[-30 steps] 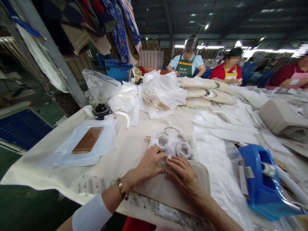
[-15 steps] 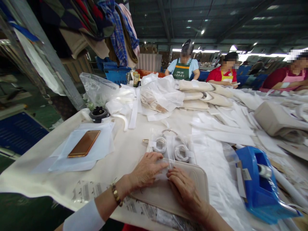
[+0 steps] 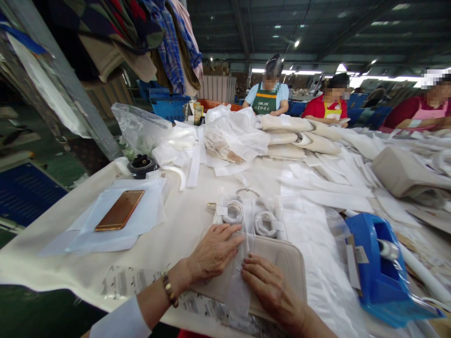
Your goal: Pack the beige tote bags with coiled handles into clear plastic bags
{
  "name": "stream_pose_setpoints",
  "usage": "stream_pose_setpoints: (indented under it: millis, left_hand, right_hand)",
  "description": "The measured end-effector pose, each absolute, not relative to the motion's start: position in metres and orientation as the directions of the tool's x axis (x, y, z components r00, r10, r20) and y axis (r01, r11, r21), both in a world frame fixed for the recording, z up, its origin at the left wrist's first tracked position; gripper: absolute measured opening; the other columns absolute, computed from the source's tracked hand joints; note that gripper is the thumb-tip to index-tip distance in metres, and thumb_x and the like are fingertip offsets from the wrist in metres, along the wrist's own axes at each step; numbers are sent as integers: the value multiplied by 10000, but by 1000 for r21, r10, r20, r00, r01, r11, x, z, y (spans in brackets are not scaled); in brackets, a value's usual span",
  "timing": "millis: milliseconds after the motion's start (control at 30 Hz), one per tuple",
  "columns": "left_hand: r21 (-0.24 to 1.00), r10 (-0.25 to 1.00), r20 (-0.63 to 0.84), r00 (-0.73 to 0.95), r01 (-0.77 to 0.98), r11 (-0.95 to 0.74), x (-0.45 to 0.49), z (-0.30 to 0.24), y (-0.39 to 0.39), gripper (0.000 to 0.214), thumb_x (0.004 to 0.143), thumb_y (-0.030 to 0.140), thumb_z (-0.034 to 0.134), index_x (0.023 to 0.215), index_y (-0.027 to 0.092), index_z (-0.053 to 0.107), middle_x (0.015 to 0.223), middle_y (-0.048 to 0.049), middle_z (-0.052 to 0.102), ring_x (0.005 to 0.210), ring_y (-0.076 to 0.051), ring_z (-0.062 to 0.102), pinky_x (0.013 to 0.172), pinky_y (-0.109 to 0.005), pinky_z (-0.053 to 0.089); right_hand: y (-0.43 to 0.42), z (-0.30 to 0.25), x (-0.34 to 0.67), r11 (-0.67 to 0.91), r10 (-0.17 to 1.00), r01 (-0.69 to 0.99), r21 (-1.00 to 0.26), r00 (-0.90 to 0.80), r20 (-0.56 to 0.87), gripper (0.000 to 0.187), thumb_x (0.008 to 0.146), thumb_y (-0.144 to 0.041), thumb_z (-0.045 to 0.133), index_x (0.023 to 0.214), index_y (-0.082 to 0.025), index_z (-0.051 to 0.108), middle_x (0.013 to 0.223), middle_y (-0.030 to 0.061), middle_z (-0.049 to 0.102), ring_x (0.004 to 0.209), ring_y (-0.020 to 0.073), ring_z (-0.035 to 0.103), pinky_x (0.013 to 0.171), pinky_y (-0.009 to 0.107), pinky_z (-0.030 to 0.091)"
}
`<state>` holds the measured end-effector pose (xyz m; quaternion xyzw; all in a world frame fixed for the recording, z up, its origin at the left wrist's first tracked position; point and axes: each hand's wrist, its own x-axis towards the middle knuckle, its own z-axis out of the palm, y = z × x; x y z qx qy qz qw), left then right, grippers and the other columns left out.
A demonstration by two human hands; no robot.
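A flat beige bag (image 3: pixel 282 263) lies on the white-covered table right in front of me. A strip of clear plastic film (image 3: pixel 239 281) runs across its left half. My left hand (image 3: pixel 214 251) lies flat on the film and bag, fingers stretched out. My right hand (image 3: pixel 271 288) presses flat on the bag just right of the film, its fingertips at the film's edge. Beyond the bag sit two coiled white straps in clear wrap (image 3: pixel 253 218).
A blue tape dispenser (image 3: pixel 380 267) stands at my right. A gold phone (image 3: pixel 120 217) rests on white sheets to the left, with a black tape roll (image 3: pixel 142 165) behind it. Piles of plastic bags and beige bags fill the far table. Three workers sit opposite.
Both hands have slid toward me along the bag, the right more than the left, and the clear film now lies stretched down over the bag's front.
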<state>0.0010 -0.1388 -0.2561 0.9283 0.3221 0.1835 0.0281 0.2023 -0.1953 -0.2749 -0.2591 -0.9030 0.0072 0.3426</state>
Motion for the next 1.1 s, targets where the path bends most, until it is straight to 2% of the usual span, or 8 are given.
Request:
stream_pose_setpoints:
  millis: [233,367,533,767,867,967,1033,1100]
  left_hand:
    - [-10,534,313,785,565,-825,9,-255,-142,424,923,344,446,1313,178,425,1331,-107,497,1059,-267,480,830,-408,359]
    - [-38,540,299,787,575,-817,13,-255,-143,409,927,356,438,1287,162,454,1292,-113,525,1068,-282,481,824,-419,359]
    - [-72,460,343,819,511,-856,15,-261,-142,395,940,285,402,1268,71,449,1270,-151,536,1173,-276,443,956,-432,307]
    - [16,480,274,834,495,-869,14,-264,-143,489,904,372,508,1291,82,434,1373,-136,468,1256,-272,402,1049,-426,252]
    - [74,497,245,833,495,-866,14,-264,-144,584,873,441,545,1311,77,415,1390,-145,449,1280,-279,383,1070,-457,231]
    - [110,516,197,834,504,-856,15,-263,-145,722,808,511,607,1331,65,388,1413,-166,411,1307,-303,351,1089,-510,191]
    - [118,533,155,832,520,-846,16,-260,-147,800,772,555,624,1342,55,371,1423,-184,386,1322,-322,329,1090,-545,175]
    - [115,541,106,835,530,-840,17,-255,-149,855,751,588,624,1352,43,354,1432,-201,361,1335,-331,307,1091,-559,172]
  right_hand:
    - [-197,-269,201,880,456,430,-200,-648,610,345,954,-131,271,1012,-105,610,869,97,678,904,176,616,899,314,520]
    - [-198,-268,200,882,452,426,-199,-652,608,328,942,-103,293,971,-91,619,841,97,672,901,179,612,889,302,521]
    - [-202,-271,200,875,464,454,-165,-695,549,353,944,-117,280,956,-85,632,879,109,681,912,190,623,916,319,515]
    - [-238,-270,210,839,534,521,-156,-733,421,288,905,-152,422,1135,-111,591,1062,95,685,1067,185,601,1012,349,457]
    - [-264,-282,212,850,465,526,16,-765,445,266,927,-187,440,1129,-172,613,1102,17,687,1071,157,599,1152,383,226]
    - [-281,-299,206,800,420,569,190,-757,500,307,955,-165,372,1074,-214,651,1068,-17,701,1028,164,618,1166,452,39]
    - [-285,-307,199,752,441,632,186,-693,570,340,963,-161,341,1035,-216,669,1008,-8,718,980,162,634,1161,449,76]
    - [-285,-311,191,725,470,681,105,-601,647,358,967,-159,334,975,-223,686,919,-18,731,917,137,645,1153,391,150]
